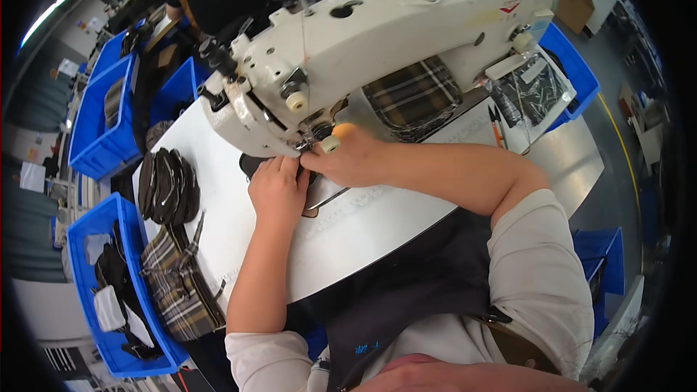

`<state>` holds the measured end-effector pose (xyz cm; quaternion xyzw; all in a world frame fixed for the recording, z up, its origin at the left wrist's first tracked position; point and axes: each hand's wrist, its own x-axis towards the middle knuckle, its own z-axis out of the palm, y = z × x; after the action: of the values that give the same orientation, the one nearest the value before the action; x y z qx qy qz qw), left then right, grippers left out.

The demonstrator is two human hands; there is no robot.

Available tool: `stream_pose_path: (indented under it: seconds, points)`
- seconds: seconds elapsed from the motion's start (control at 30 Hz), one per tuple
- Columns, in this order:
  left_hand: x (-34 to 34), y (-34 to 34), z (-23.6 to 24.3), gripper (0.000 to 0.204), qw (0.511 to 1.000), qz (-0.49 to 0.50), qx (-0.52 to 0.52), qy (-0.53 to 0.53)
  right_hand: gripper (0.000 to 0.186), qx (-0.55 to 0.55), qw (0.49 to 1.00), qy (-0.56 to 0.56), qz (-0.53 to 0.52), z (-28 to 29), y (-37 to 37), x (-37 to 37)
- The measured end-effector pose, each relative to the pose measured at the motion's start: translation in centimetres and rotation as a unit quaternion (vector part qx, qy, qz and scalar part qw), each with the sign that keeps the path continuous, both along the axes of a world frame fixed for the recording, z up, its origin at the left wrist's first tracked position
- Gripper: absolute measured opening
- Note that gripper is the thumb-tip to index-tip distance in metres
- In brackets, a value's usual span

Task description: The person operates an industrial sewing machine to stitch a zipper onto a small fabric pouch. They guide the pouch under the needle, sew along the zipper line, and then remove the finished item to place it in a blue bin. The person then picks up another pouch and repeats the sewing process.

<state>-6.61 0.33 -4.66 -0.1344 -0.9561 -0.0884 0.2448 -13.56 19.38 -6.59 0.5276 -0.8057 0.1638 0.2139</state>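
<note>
Both hands are close together under the head of a white sewing machine (385, 33), by its needle and presser foot. My left hand (278, 187) presses a dark fabric piece (250, 165) against the machine bed, fingers together. That piece shows only at the far left of the fingers; the rest is covered by my hands. My right hand (347, 158) is closed, with its fingertips touching the left thumb just in front of the needle area. What its fingers pinch is mostly hidden, though they lie at the same dark piece.
A stack of dark pieces (168, 186) lies on the white table (363, 236) at left; a plaid bag (178, 283) hangs over its edge. Plaid panels (412, 94) lie beneath the machine arm. Scissors-like orange tool (497, 127) lies at right. Blue bins (105, 120) surround the table.
</note>
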Motion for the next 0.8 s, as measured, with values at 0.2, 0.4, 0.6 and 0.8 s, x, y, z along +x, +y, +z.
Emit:
stream_pose_path:
  seconds: [0.2, 0.4, 0.6, 0.8]
  points:
    - [0.0, 0.7, 0.0, 0.011, 0.999, 0.008, 0.027, 0.022, 0.012, 0.036, 0.998, -0.055, 0.0, -0.7, -0.4, -0.4]
    - [-0.1, -0.2, -0.6, 0.024, 0.999, -0.023, 0.027, -0.009, 0.01, 0.014, 0.999, -0.036, 0.01, -0.5, -0.3, 0.0]
    - [-0.2, -0.4, -1.3, 0.019, 0.999, 0.031, 0.007, -0.005, 0.014, -0.046, 0.997, 0.027, 0.052, -0.8, -0.7, -0.6]
    - [-0.5, -0.2, -1.0, 0.02, 0.996, -0.009, 0.083, -0.041, 0.013, -0.036, 0.998, 0.03, 0.051, -1.5, -0.5, -1.0]
